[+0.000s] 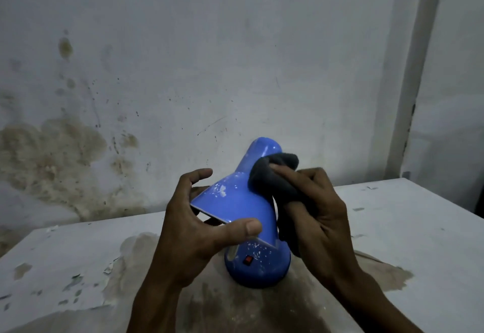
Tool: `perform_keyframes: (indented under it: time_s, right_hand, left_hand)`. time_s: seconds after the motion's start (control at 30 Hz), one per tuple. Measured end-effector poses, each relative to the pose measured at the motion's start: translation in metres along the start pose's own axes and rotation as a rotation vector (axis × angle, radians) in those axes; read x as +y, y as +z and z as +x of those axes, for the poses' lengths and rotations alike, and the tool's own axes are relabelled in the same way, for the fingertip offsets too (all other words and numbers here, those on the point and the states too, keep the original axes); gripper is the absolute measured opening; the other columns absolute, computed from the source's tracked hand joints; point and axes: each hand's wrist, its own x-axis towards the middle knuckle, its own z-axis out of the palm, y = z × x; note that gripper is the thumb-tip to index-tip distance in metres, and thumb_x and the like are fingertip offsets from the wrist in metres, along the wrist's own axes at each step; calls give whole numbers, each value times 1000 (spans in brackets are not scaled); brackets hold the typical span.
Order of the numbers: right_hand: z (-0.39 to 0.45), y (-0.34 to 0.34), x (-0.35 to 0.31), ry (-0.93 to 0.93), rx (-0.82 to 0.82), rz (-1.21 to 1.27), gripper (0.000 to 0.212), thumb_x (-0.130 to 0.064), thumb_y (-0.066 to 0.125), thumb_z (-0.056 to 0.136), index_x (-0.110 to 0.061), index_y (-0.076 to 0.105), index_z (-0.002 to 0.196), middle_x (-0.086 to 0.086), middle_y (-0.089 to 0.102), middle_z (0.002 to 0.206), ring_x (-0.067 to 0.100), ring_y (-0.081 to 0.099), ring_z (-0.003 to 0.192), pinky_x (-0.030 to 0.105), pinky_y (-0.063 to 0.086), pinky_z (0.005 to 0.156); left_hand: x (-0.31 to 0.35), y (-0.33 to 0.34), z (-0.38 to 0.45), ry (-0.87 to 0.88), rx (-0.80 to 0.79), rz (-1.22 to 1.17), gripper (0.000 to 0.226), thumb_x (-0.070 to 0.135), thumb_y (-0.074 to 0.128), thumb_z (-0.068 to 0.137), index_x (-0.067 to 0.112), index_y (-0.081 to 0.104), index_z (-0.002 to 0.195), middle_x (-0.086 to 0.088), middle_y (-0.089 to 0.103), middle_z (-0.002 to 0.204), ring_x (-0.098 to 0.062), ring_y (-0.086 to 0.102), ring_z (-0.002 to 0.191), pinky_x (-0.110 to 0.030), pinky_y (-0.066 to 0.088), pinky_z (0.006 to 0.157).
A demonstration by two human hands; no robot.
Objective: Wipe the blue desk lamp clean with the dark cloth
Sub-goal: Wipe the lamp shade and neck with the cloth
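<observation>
Nearest to me, the two hands meet over the work. The left hand (195, 224) has its fingers spread and curled round the open rim of the shade, thumb pressed on the near outer face, the other fingers reaching over the far edge. The right hand (311, 201) is clenched round the dark cloth (275, 175), bunching it and pressing the wad against the upper right side of the shade, where the cone narrows toward the neck.

The blue desk lamp (246, 209) stands on its round base (258, 267) on the worn, stained desk (78, 267), the shade tipped toward the person. White flecks speckle the shade and the base around the small red switch (247, 260).

I'd judge it a light thing, thin glossy plastic or painted metal, stiff but easily tipped, and slick under a bare palm. So steadying it at the shade's rim makes sense, since the edge gives the fingers something to hook. The neck joint is probably the weak point; hard scrubbing there could twist it. The cloth looks soft and limp, so keeping it balled lets pressure come through.

Behind stands a blotched, damp-marked wall (183, 57), with a pale pipe (419, 70) running up at the right.
</observation>
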Motion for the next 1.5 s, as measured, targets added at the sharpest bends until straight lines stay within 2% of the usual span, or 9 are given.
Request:
perform_keyframes:
  time_s: [0.1, 0.2, 0.4, 0.57, 0.73, 0.93, 1.17, 1.3, 1.5]
  right_hand:
    - [7, 12, 0, -3, 41, -30, 49, -11, 50, 88, -46, 65, 120, -1, 50, 98, 22, 60, 72, 41, 53, 60]
    - [-6, 17, -8, -34, 0, -25, 49, -10, 52, 89, -45, 65, 121, -2, 50, 95, 14, 60, 77, 22, 49, 66]
    - [-43, 5, -18, 4, -77, 145, 48, -4, 56, 83, -35, 71, 117, 1, 49, 87, 11, 56, 70, 14, 43, 59]
    - [-37, 8, -4, 146, 52, 227, 47, -1, 55, 93, -38, 71, 117, 12, 56, 95, 19, 57, 63, 24, 48, 53]
    - [-23, 16, -3, 165, 28, 250, 45, 0, 54, 95, -35, 70, 120, 4, 66, 112, 11, 63, 68, 23, 49, 59]
    - [-45, 13, -15, -8, -21, 56, 51, -2, 53, 87, -34, 67, 124, 2, 52, 115, 15, 62, 97, 14, 46, 78]
    - [-50, 14, -10, 136, 49, 286, 47, 6, 55, 93, -32, 71, 118, 4, 65, 111, 6, 64, 93, 11, 46, 74]
    - [-46, 17, -8, 247, 75, 354, 50, 6, 52, 94, -31, 68, 123, -9, 71, 116, 5, 66, 106, 13, 50, 81]
    - [-67, 27, -21, 27, 101, 91, 53, 0, 53, 85, -35, 67, 123, 1, 51, 123, 20, 65, 87, 35, 55, 69]
  left_hand:
    - [0, -3, 0, -3, 31, 1, 106, 44, 86, 25, 29, 52, 125, -8, 66, 108, -20, 72, 84, -21, 56, 60]
    - [-1, -5, 1, -12, 44, -24, 114, 48, 90, 20, 30, 51, 126, -8, 68, 107, -22, 73, 84, -28, 58, 63]
    - [-7, -4, 5, -4, 77, -91, 115, 42, 92, 22, 27, 49, 128, -18, 70, 104, -27, 73, 84, -29, 57, 64]
    - [-7, 1, 2, 12, 64, -80, 106, 45, 89, 27, 27, 51, 124, -15, 69, 106, -26, 72, 85, -28, 57, 63]
    - [-9, -7, 3, -3, 128, -105, 116, 66, 90, 18, 28, 54, 122, -14, 71, 103, -29, 72, 85, -45, 56, 74]
    - [-12, -1, 5, 7, 173, -137, 104, 67, 89, 24, 24, 58, 113, -15, 68, 105, -37, 67, 91, -51, 55, 79]
    - [-12, 0, 5, 15, 151, -139, 105, 66, 90, 25, 22, 58, 115, -17, 67, 105, -30, 67, 87, -41, 52, 73]
    - [-11, 4, 4, 23, 157, -123, 101, 67, 89, 27, 22, 59, 112, -9, 68, 98, -26, 68, 84, -41, 52, 71]
    - [-11, 4, 4, 18, 192, -147, 81, 60, 88, 40, 22, 61, 107, -14, 67, 105, -38, 66, 92, -52, 54, 79]
